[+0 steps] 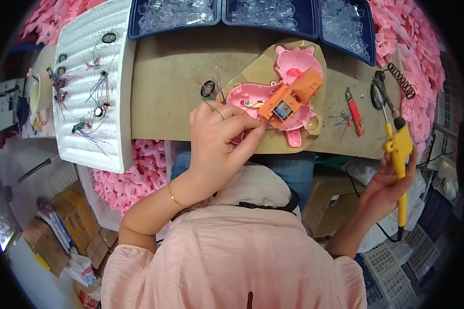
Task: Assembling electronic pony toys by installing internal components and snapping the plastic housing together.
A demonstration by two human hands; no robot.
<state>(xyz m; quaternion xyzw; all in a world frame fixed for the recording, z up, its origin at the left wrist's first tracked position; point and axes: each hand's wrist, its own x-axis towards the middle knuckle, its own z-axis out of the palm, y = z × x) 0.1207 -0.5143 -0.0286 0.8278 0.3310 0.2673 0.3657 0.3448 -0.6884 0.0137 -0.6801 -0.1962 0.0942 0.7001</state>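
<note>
1. Beige tabletop (165,98) filled my remote view, an orange plastic housing (293,96) lying across an open pink plastic animal shell (250,91).
2. Housing was placed, shell unclosed: I judged it partway.
3. My left hand (219,136), fingertips narrowed, met the housing's lower-left edge; its hold I couldn't tell.
4. My right hand (389,185) gripped a yellow-handled soldering iron (399,149).

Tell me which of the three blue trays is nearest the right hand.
The rightmost tray: it borders the pink pile; the middle tray and left tray lie farther left.
</note>
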